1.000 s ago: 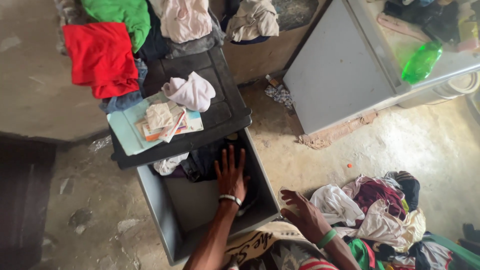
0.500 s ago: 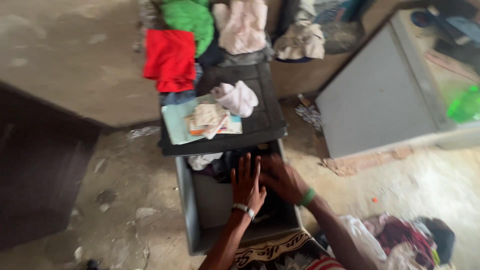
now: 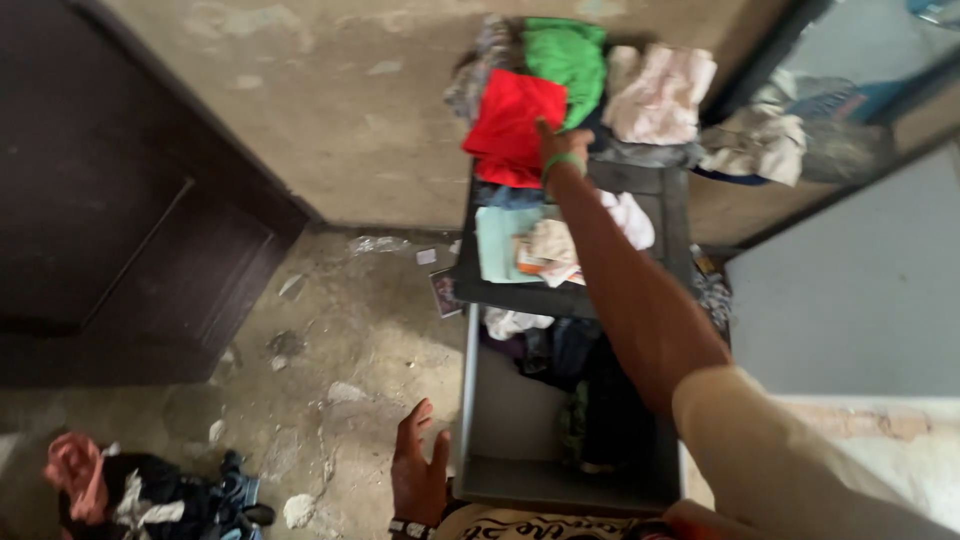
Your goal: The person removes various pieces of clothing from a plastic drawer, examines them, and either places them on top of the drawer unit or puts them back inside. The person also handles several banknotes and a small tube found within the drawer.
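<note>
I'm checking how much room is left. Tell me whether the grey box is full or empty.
Partly filled. The grey box holds dark clothes at its far end, under the black lid; its near end shows bare grey bottom.

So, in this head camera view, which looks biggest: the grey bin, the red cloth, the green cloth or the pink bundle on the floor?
1. Grey bin, largest, though nearest the camera.
2. Red cloth.
3. Green cloth, near the red one's size and partly overlapped by it, so that order is unsure.
4. Pink bundle, smallest.
</note>
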